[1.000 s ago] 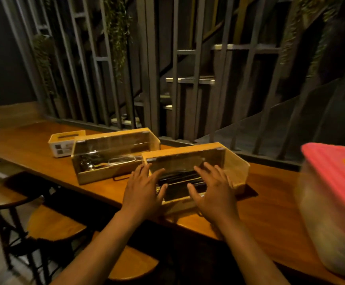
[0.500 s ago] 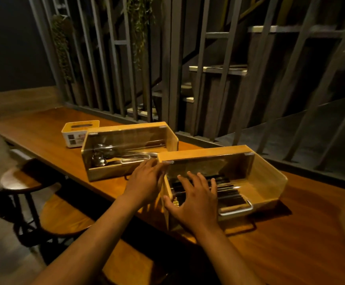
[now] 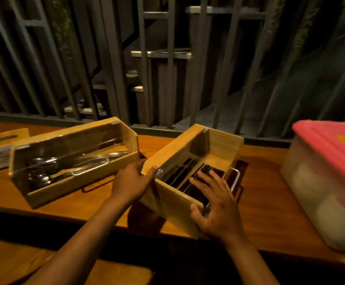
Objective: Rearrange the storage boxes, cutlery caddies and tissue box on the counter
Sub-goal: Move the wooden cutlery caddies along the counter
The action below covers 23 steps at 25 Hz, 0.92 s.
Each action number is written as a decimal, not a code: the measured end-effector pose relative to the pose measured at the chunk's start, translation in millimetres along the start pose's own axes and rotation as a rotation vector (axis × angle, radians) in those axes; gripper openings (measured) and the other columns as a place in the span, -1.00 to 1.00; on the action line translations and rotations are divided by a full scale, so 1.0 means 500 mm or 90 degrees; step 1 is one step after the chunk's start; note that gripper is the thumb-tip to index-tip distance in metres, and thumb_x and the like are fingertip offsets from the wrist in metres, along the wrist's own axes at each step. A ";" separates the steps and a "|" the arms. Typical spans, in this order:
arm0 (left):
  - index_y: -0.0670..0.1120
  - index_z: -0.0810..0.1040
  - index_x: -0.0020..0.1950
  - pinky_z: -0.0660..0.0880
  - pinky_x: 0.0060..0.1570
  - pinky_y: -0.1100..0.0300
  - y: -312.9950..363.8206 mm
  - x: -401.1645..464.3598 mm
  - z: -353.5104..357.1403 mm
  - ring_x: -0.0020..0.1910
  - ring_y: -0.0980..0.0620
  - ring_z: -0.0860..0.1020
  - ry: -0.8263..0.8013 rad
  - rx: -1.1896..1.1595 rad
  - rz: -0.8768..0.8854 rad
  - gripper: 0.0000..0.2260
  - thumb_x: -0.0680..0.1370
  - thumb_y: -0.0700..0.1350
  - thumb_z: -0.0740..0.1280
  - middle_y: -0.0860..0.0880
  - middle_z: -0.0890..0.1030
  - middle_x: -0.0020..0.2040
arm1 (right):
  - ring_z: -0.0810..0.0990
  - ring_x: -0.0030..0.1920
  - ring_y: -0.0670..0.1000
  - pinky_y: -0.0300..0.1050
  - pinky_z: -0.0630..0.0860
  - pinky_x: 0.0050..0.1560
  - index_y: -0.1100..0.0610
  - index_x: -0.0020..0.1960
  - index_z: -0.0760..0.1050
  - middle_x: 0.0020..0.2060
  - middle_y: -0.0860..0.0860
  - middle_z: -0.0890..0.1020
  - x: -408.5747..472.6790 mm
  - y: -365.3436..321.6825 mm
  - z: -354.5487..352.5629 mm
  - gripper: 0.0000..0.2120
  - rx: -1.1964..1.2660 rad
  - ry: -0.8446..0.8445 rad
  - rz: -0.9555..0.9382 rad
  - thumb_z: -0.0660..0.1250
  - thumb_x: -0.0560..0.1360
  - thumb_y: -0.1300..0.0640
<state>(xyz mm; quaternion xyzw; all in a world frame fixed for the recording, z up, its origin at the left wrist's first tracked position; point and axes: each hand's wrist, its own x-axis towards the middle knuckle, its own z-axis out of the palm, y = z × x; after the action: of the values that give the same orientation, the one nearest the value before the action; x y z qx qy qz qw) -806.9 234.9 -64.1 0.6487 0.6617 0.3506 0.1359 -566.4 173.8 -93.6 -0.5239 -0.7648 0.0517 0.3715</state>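
Two wooden cutlery caddies stand on the wooden counter [image 3: 270, 212]. The right caddy [image 3: 173, 204], with dark-handled cutlery inside, is turned at an angle with one end toward me. My left hand [image 3: 132, 182] grips its left near corner. My right hand [image 3: 214, 206] holds its near right corner, thumb on the outer wall and fingers spread over the clear lid. The left caddy [image 3: 85, 179] holds metal spoons and lies untouched. A yellow-topped tissue box [image 3: 0, 149] sits at the far left. A storage box with a pink lid [image 3: 328, 182] stands at the right.
A dark slatted railing [image 3: 167, 68] runs along the counter's far edge, with stairs behind it. A wooden stool seat [image 3: 116, 272] shows below the counter's near edge.
The right caddy has been rotated from lying parallel to the counter edge to an angled position, one end toward me. Both hands shifted to its near corners. The view swung right, showing the pink-lidded box again.
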 end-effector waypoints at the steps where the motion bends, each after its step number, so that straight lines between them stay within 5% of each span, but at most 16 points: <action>1: 0.17 0.56 0.24 0.52 -0.13 0.09 0.007 -0.003 0.011 -0.08 0.01 0.62 -0.006 -0.005 0.006 -0.61 0.49 0.29 0.26 0.07 0.68 0.03 | 0.11 0.53 -0.04 0.21 0.19 0.45 -0.17 0.39 0.38 0.45 -0.15 0.34 -0.012 0.007 -0.010 -0.42 0.016 0.017 0.024 0.24 0.36 -0.14; 5: 0.22 0.47 0.34 0.54 0.03 0.01 0.061 -0.042 0.059 0.08 -0.05 0.56 -0.117 -0.109 -0.040 -0.47 0.42 0.37 0.30 0.10 0.61 0.15 | 0.12 0.54 -0.05 0.00 0.22 0.39 -0.14 0.35 0.43 0.46 -0.14 0.34 -0.067 0.041 -0.058 -0.50 0.068 0.097 0.124 0.18 0.41 -0.11; 8: 0.23 0.35 0.40 0.54 0.09 -0.02 0.122 -0.090 0.114 0.11 -0.02 0.50 -0.165 -0.236 -0.036 -0.43 0.44 0.34 0.32 0.09 0.52 0.18 | 0.23 0.50 -0.04 0.03 0.26 0.40 -0.11 0.29 0.49 0.42 -0.10 0.41 -0.085 0.075 -0.099 -0.51 0.016 0.163 0.183 0.23 0.43 -0.27; 12: 0.17 0.31 0.42 0.56 0.06 -0.04 0.188 -0.129 0.172 0.15 -0.05 0.49 -0.139 -0.268 -0.028 -0.40 0.44 0.34 0.31 0.06 0.50 0.23 | 0.38 0.40 -0.08 0.08 0.45 0.32 -0.08 0.27 0.53 0.39 -0.08 0.46 -0.103 0.122 -0.144 -0.55 0.014 0.212 0.218 0.27 0.45 -0.24; 23: 0.11 0.33 0.42 0.55 0.03 0.02 0.315 -0.180 0.278 0.19 -0.11 0.52 -0.085 -0.226 -0.069 -0.37 0.44 0.36 0.29 -0.01 0.53 0.29 | 0.39 0.40 -0.08 0.12 0.44 0.34 -0.06 0.27 0.54 0.38 -0.05 0.47 -0.138 0.253 -0.246 -0.57 0.053 0.210 0.156 0.25 0.47 -0.19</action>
<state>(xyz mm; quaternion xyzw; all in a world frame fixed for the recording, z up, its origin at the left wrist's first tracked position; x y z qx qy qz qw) -587.6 175.0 -87.7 0.5998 0.6128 0.4101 0.3107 -381.1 134.0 -100.0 -0.5983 -0.6216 0.0419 0.5038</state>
